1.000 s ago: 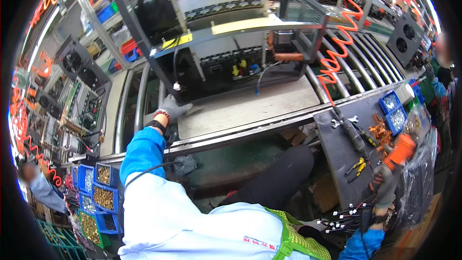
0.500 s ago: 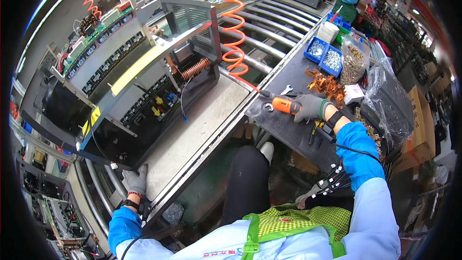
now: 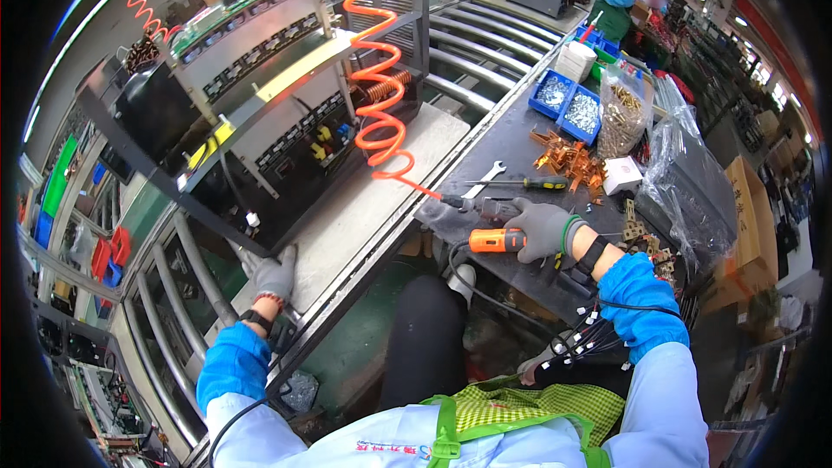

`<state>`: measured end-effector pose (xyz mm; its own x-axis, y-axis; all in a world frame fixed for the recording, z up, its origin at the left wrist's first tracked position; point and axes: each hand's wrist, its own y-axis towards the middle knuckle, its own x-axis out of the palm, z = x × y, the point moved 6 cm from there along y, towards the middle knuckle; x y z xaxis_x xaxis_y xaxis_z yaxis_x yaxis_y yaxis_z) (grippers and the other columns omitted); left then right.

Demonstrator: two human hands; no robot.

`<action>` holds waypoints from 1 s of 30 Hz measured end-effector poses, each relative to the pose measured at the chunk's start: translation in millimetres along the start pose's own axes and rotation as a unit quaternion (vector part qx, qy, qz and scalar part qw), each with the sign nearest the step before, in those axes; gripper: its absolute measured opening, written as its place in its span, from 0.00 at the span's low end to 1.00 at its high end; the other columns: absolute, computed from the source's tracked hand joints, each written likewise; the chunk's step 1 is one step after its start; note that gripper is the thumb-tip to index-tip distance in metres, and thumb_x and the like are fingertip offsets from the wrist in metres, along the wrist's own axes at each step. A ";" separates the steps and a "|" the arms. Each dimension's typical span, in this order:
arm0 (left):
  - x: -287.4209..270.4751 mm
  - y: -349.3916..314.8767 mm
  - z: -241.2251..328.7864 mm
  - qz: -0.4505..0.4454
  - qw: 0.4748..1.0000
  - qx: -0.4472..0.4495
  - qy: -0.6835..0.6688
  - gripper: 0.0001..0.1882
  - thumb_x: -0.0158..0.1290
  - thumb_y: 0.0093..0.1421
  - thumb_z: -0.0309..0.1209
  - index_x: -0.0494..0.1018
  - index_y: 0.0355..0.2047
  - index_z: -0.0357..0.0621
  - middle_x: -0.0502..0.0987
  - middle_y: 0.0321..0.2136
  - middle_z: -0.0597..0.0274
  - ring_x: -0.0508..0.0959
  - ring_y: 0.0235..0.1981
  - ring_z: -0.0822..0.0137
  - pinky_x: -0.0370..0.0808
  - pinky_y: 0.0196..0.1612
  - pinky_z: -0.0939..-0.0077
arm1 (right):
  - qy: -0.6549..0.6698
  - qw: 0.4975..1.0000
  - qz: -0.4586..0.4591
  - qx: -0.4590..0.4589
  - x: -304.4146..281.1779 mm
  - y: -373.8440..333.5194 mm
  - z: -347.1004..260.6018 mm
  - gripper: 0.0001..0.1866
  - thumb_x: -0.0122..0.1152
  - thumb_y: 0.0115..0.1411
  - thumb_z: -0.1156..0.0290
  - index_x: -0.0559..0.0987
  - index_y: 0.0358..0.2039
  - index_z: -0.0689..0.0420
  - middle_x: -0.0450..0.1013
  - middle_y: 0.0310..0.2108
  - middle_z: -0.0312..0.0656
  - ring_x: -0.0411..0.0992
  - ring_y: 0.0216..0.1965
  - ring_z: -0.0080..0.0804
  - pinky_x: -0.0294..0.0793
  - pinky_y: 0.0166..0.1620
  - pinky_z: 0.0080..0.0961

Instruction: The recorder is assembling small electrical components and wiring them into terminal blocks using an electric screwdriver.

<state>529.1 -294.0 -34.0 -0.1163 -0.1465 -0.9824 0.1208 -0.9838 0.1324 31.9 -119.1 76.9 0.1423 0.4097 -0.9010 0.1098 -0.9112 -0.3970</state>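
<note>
Black worktop (image 3: 504, 152) lines a steel-roller conveyor (image 3: 205, 267); above the worktop, the grey-gloved right hand (image 3: 546, 230) grips an orange cylindrical power tool (image 3: 494, 241). Left of the worktop, the grey-gloved left hand (image 3: 274, 276), grip unclear, meets a dark metal frame (image 3: 224, 223).

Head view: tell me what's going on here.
The person's grey-gloved right hand holds an orange power tool over a dark worktop, close to a hose-fed air tool. The left hand is at the near lower corner of a black metal chassis, which stands on a pale board along the roller conveyor.
</note>
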 end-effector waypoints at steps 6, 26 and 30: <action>18.9 37.6 112.9 -0.059 0.998 -0.001 -0.037 0.56 0.36 0.54 0.68 0.49 0.61 0.21 0.43 0.66 0.35 0.38 0.68 0.44 0.32 0.68 0.57 | 0.001 1.000 -0.005 -0.008 1.3 -8.1 -2.7 0.26 0.64 0.36 0.59 0.80 0.41 0.45 0.63 0.53 0.52 0.75 0.37 0.52 0.75 0.45 0.39; 67.5 148.1 266.9 -0.141 0.874 0.450 -0.116 0.26 0.53 0.55 0.50 0.74 0.45 0.43 0.77 0.41 0.47 0.76 0.45 0.48 0.72 0.46 0.61 | 0.056 0.986 0.143 -0.057 -28.6 -55.5 13.6 0.31 0.67 0.38 0.58 0.76 0.47 0.48 0.61 0.58 0.51 0.72 0.47 0.50 0.74 0.48 0.39; -38.0 53.8 267.0 -0.305 0.859 0.401 0.086 0.23 0.53 0.55 0.47 0.77 0.37 0.38 0.79 0.29 0.46 0.79 0.35 0.46 0.74 0.41 0.60 | 0.101 0.931 0.334 -0.104 -76.8 -151.6 20.5 0.33 0.69 0.37 0.62 0.75 0.48 0.52 0.69 0.51 0.50 0.73 0.47 0.49 0.74 0.49 0.38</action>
<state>276.9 -368.9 45.8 0.2399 0.3710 -0.8971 -0.6377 -0.6366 -0.4338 -15.8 -13.3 202.7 0.4264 -0.2272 -0.8755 0.1152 -0.9464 0.3017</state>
